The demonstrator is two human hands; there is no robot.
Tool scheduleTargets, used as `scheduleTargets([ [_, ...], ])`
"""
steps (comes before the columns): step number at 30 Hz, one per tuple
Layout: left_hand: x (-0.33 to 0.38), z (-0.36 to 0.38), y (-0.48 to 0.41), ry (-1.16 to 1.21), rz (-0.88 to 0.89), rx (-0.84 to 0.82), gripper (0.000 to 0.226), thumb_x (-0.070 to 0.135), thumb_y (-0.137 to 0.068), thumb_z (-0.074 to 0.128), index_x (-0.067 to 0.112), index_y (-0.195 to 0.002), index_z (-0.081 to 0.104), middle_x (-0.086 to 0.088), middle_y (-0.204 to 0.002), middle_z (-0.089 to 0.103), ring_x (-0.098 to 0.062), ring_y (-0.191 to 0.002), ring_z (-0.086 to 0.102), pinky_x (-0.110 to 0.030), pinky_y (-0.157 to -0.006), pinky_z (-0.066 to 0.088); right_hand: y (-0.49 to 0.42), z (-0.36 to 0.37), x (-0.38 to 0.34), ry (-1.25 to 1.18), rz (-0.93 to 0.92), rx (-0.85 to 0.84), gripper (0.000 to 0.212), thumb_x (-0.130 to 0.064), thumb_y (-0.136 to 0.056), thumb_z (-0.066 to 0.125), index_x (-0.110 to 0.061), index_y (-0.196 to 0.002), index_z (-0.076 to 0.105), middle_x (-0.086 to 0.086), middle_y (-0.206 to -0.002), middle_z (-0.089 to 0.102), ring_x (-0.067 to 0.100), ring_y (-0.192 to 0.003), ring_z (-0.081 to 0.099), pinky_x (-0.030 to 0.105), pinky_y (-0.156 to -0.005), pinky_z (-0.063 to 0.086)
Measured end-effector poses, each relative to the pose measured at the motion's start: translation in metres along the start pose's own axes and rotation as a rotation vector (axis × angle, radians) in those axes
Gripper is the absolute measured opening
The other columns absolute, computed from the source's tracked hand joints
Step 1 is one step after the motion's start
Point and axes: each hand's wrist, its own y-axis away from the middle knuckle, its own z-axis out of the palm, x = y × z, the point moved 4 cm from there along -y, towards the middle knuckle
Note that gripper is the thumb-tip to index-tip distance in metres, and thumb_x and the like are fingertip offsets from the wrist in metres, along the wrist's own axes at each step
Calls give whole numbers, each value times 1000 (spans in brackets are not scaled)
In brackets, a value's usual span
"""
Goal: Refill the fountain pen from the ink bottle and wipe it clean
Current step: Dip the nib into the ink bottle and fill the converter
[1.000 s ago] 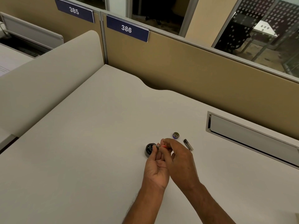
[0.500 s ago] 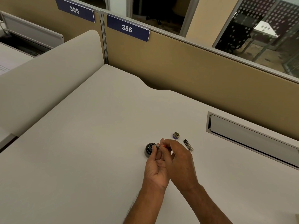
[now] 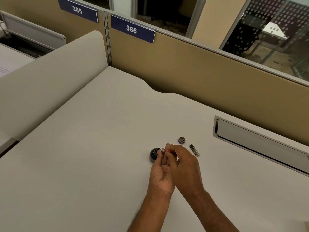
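- Ink bottle [image 3: 154,155] stands open on counter [image 3: 100,148].
- Left hand [image 3: 161,172] and right hand [image 3: 184,164], just right of bottle, both pinch fountain pen [image 3: 165,151]; its tip is by bottle's mouth.
- Bottle cap [image 3: 182,140] and dark pen piece [image 3: 194,150] lie farther right of bottle.

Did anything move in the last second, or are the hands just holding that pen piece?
Nothing visibly changed. The left hand and right hand still pinch the pen part by the ink bottle; the bottle cap and pen barrel lie where they were on the desk.
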Motion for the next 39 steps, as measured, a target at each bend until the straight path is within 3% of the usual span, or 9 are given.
scheduleTargets([
  [5,0,2,2,31,-31,-44,33,22,-103,54,-4,-113,70,-24,-98,78,-37,-80,80,-47,-52,64,-1,0,-1,32,19,31,3,-21,-93,70,-22,-91,72,-16,-85,71,2,-83,67,16,-75,54],
  [13,1,-1,0,-5,-6,-2,33,22,-102,56,-2,-121,68,-19,-99,78,-29,-101,72,-47,-60,66,0,-1,-3,27,22,-16,8,-17,-95,67,-22,-97,73,-19,-91,71,1,-90,68,17,-80,53],
  [17,0,2,3,42,-45,-43,33,22,-103,54,-4,-118,68,-23,-98,77,-37,-83,79,-46,-55,65,0,-2,-6,66,21,12,3,-23,-94,69,-24,-95,72,-25,-85,66,-5,-83,64,13,-76,50],
  [20,0,3,3,-13,-47,-22,33,24,-103,55,-2,-118,68,-21,-104,75,-35,-97,74,-47,-68,65,1,-3,-8,63,10,-4,17,-22,-95,68,-22,-111,72,-16,-99,73,2,-93,67,19,-84,53],
  [22,0,3,3,-19,-26,-13,28,23,-101,57,0,-110,70,-19,-99,77,-31,-93,75,-46,-61,66,2,-3,-8,42,11,-12,21,-17,-96,66,-17,-116,73,-7,-108,76,8,-102,69,26,-91,55],
  [25,0,4,3,20,-10,-14,27,19,-102,57,-3,-107,72,-20,-99,78,-33,-76,80,-45,-51,64,3,-3,-9,43,23,18,13,-15,-97,65,-13,-105,75,-4,-101,77,9,-97,70,30,-87,58],
  [29,0,4,5,-2,-21,-29,31,20,-103,55,-6,-107,72,-23,-95,79,-35,-76,80,-44,-58,66,4,-6,-12,80,13,48,8,-19,-95,67,-16,-89,72,-9,-84,74,8,-80,68,30,-73,59],
  [35,0,4,6,-55,-25,-22,34,24,-103,55,-4,-110,72,-24,-95,79,-39,-78,80,-50,-53,64,5,-5,-11,75,17,19,10,-30,-95,67,-30,-105,69,-22,-91,70,-6,-86,65,7,-75,48],
  [39,1,1,3,-37,24,24,30,21,-102,56,1,-121,68,-18,-109,77,-32,-89,79,-46,-75,66,5,-4,-9,52,16,14,13,-18,-97,65,-19,-107,74,-12,-101,76,2,-95,69,20,-85,56],
])
